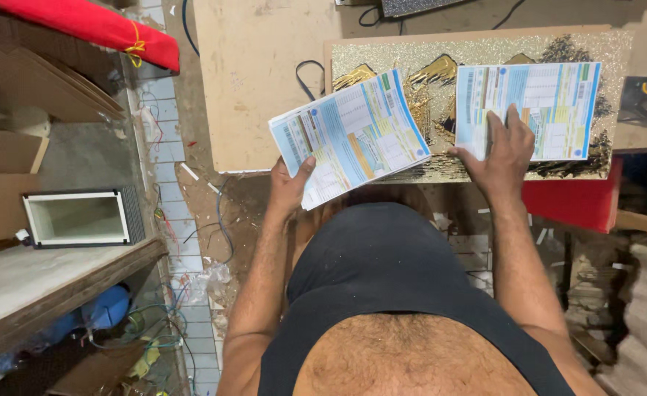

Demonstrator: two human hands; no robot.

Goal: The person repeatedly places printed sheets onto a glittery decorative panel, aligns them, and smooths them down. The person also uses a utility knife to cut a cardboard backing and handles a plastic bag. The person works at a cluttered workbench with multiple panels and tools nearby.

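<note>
While the left hand (288, 185) grips a fanned stack of printed sheets (349, 136) by its lower corner, thumb on top and fingers hidden beneath, the right hand (505, 150) lies open and flat on a single printed sheet (540, 110), fingers spread and pointing away from the body. The stack is held tilted, its far edge reaching over the near edge of a glittery gold panel (426, 59) with raised gold and black decoration. The single sheet lies on that same panel, under the right palm and stretching off to the right of it. Both papers are light blue and white with coloured blocks and tables. The panel rests on a pale wooden worktop (254, 81) that extends beyond and to the left of the left hand. A black cable (305, 77) loops just beyond the stack, at the panel's left edge. Below the right hand, past the panel's near edge, a red block (576, 202) shows. Well to the left of the left hand sits a small white open-topped box (78, 218) on a wooden ledge, and farther off, a red cloth roll (92, 26) tied with yellow cord.
</note>
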